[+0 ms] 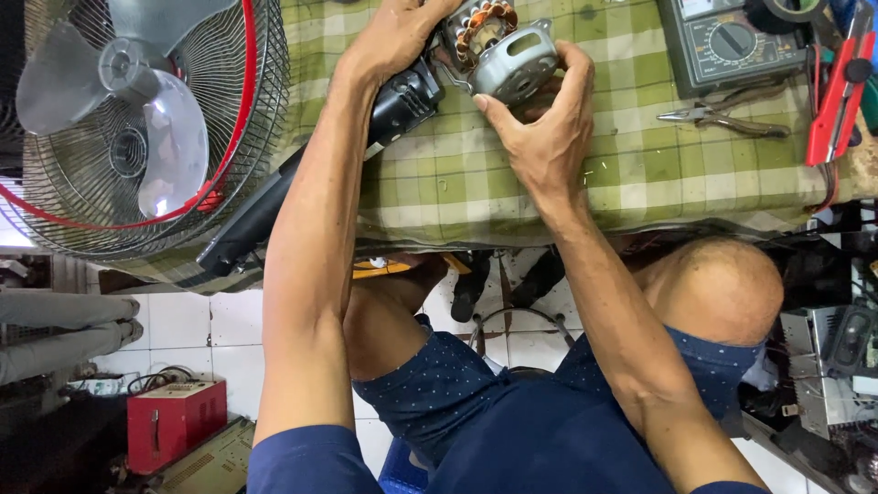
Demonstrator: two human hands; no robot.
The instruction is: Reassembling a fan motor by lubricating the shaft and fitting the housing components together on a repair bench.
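While the fan motor [501,46] sat at twelve o'clock on the checked cloth [640,174], our right hand [541,137] cupped its grey casing; our left hand [398,37] gripped its neck; we judged it heavy, rigid, copper windings fragile.

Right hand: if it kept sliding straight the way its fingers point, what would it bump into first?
Most likely nothing new: the right hand already grips the grey metal fan motor with copper windings, so that comes first. Past it lies the left hand.
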